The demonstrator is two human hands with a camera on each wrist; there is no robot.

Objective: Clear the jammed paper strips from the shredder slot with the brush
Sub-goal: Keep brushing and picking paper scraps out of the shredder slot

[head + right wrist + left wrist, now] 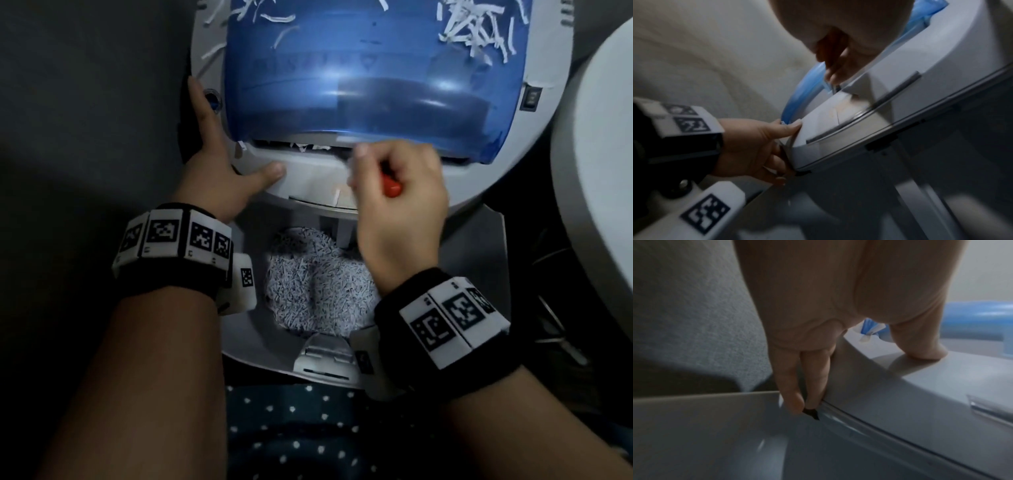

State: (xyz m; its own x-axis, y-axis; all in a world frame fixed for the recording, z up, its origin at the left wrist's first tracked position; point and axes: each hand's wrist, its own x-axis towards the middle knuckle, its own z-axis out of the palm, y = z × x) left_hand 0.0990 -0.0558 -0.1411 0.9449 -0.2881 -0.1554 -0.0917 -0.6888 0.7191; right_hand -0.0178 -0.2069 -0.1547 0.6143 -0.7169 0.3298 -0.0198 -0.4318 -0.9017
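A grey shredder head [308, 181] with a blue translucent cover [359, 85] lies below me. White paper strips [308, 147] poke out of the slot [274, 142] under the cover's front edge. My right hand [373, 171] grips the brush by its red handle [392, 186] at the slot's middle; the bristles are blurred and mostly hidden by my fingers. My left hand [222, 154] clamps the head's left rim, thumb [270, 171] on top and fingers [791, 394] down the side. The right wrist view shows those fingers [781, 178] hooked under the rim.
Beneath the head, an open bin holds a heap of shredded paper [318, 284]. Loose strips [472, 27] lie on the blue cover. A white rounded object [603, 171] stands close on the right, with cables [555, 308] under it. Dotted fabric [308, 438] is at the bottom.
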